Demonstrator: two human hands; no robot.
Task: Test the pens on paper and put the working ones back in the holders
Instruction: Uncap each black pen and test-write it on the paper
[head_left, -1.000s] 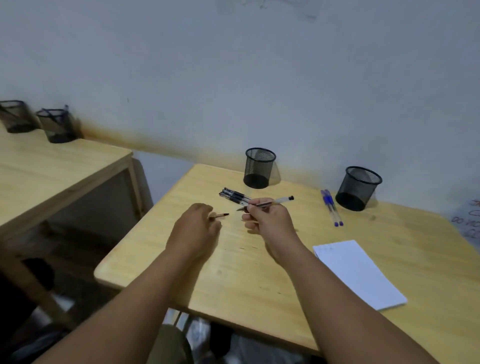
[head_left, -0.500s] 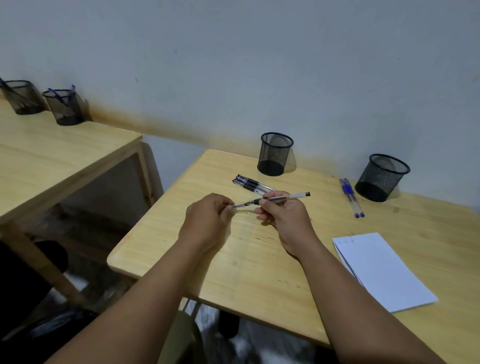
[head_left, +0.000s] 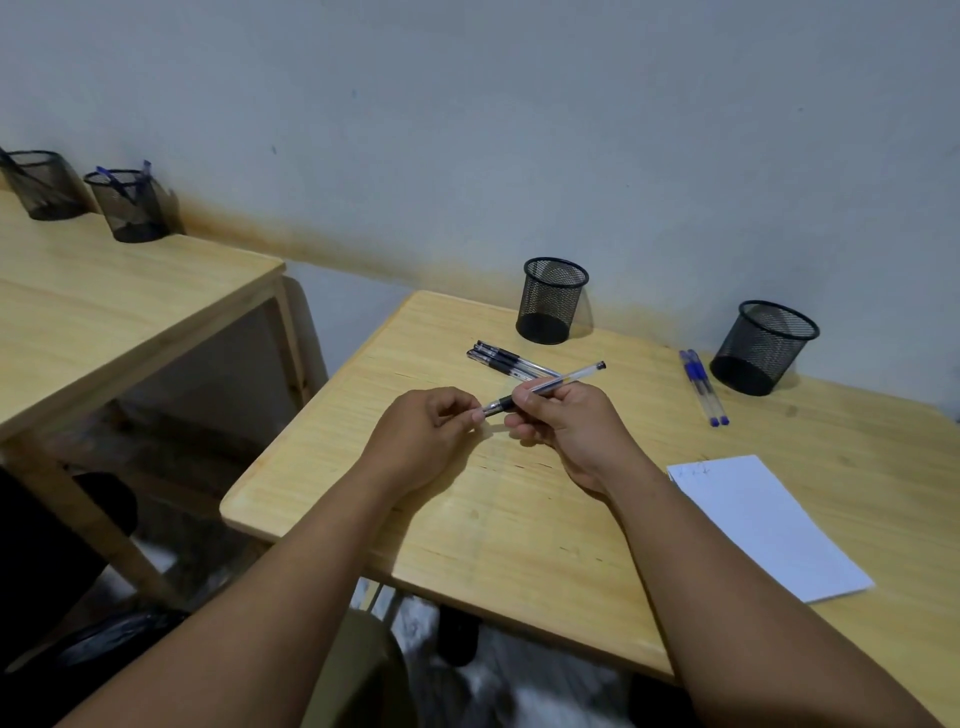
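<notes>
Right hand (head_left: 566, 421) grips clear black pen (head_left: 550, 387) mid-barrel, left hand (head_left: 426, 436) pinches its tip end with curled fingers, both above table (head_left: 415, 519).

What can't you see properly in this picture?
- Tip of the clear black-ink pen: head view, hidden inside the left hand's fingers.
- Faint marks on the white paper sheet: too small to read.
- Far left black mesh holder: cut by the frame edge.

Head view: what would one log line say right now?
right hand holds black pen | left hand pinches its tip end | paper untouched
</notes>
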